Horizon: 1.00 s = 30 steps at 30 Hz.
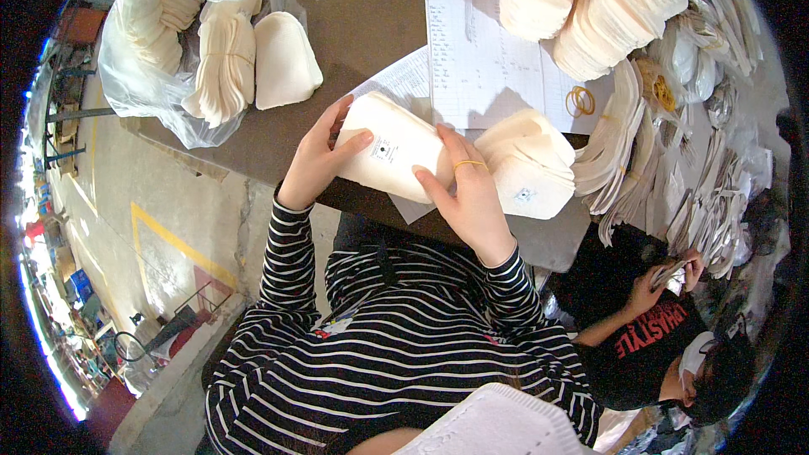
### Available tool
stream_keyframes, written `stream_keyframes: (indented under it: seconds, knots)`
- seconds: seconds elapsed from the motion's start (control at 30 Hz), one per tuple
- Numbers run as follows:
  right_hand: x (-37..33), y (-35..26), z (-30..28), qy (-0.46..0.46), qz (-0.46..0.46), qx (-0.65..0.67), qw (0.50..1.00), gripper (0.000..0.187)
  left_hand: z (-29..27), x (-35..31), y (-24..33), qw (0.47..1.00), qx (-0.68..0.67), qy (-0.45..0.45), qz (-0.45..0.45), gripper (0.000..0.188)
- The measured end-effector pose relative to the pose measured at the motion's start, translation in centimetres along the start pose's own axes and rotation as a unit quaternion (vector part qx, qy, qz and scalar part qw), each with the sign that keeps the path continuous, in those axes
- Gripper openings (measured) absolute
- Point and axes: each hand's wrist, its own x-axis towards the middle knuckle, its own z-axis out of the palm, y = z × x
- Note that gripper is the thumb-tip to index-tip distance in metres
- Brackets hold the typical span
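Observation:
A thick stack of cream-coloured soft pads point(404, 170) is held in both hands above the table's near edge, with a small dark printed mark on its top piece. My left hand point(316, 156) grips the stack's left end, thumb lying on top. On the right end, my right hand point(474, 198) presses with thumb and fingers; a yellow rubber band point(470, 163) loops around its fingers. Right beside that hand lies a fanned pile of similar pads point(529, 170), the front one carrying a bluish mark. The undersides of both grips are hidden.
Written sheets point(480, 59) lie on the brown table point(371, 17). Banded pads point(226, 63), a loose pad point(285, 59) and a plastic bag point(139, 76) stand far left. Rubber bands point(580, 101) and pad stacks point(619, 13) are far right. A co-worker point(640, 320) handles something at right.

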Motion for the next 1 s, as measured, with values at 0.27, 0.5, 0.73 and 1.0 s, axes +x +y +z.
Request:
stream_keyframes:
  seconds: [0.27,0.5,0.73,1.0]
  knots:
    - [-2.8,-0.8,-2.9,0.139,-0.062,-0.012,0.988,0.046,1.7,-0.8,0.7,0.946,0.194,0.213,0.148,0.064]
    - [-7.2,4.8,-10.0,0.175,0.003,-0.220,0.960,0.046,9.3,-5.9,6.0,0.967,-0.007,-0.024,0.252,0.049]
    - [-8.7,5.9,-10.3,0.129,-0.016,-0.266,0.955,0.053,19.8,-3.1,2.7,0.963,0.119,-0.009,0.241,0.090]
    - [-9.5,6.4,-10.3,0.133,-0.009,-0.254,0.958,0.058,19.9,-3.3,2.1,0.976,0.073,0.022,0.205,0.087]
